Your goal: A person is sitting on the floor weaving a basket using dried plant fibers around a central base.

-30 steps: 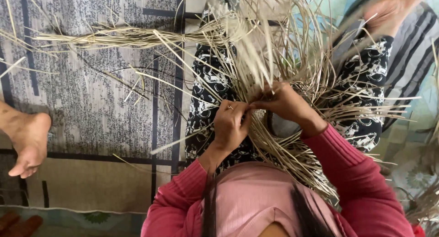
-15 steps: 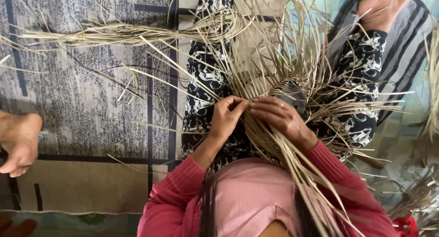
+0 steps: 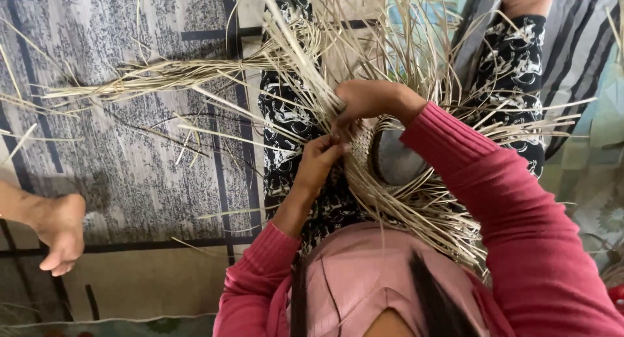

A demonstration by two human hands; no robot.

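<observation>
So the right hand [image 3: 369, 100] has its grip clamped round a bunch of pale dry straw strips [image 3: 305, 64] fanning upward; the left hand [image 3: 318, 161] sits just below, fingers pinched shut on strands at the rim of the half-woven round straw basket [image 3: 390, 194]; the basket rests in the lap on black-and-white patterned trousers [image 3: 286, 122]; a loose straw bundle [image 3: 162, 74] lies on the grey patterned rug [image 3: 97, 155]; someone else's bare foot [image 3: 58, 230] is at the left edge.

right hand [image 3: 367, 100] raised higher on straw strands [image 3: 305, 64], left hand [image 3: 318, 161] seemingly lower
</observation>
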